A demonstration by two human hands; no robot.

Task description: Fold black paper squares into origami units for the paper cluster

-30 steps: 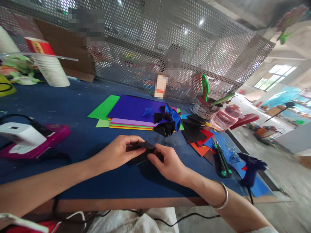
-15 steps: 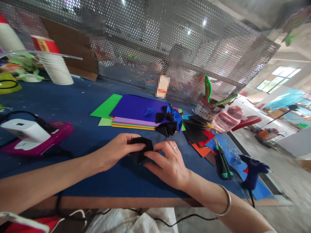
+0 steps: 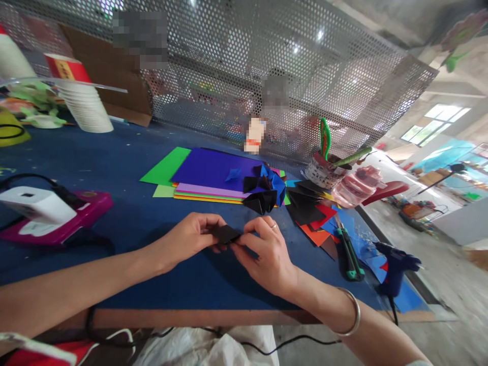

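Between my hands, above the blue tabletop, is a small folded piece of black paper (image 3: pixel 225 234). My left hand (image 3: pixel 196 235) pinches its left side, thumb at the near edge and fingers beyond. On the right, my right hand (image 3: pixel 265 249) grips the paper's corner between thumb and fingertips; a ring and a bracelet show on that arm. Just past my hands lie folded black paper pieces (image 3: pixel 261 202) and folded blue paper pieces (image 3: pixel 280 189), resting on and beside a stack of coloured sheets topped by a dark blue sheet (image 3: pixel 209 170).
To the right lie black paper scraps (image 3: pixel 305 211), a green-black utility knife (image 3: pixel 349 256) and a glue gun (image 3: pixel 398 267). Behind them stand a tool pot (image 3: pixel 324 170) and a pink bottle (image 3: pixel 354 188). At left are a magenta power strip (image 3: pixel 95 206) and stacked paper cups (image 3: pixel 86 104).
The black paper has tilted flatter, showing a narrower face. My right fingers have closed onto its right corner, and my left fingers have shifted their hold slightly.
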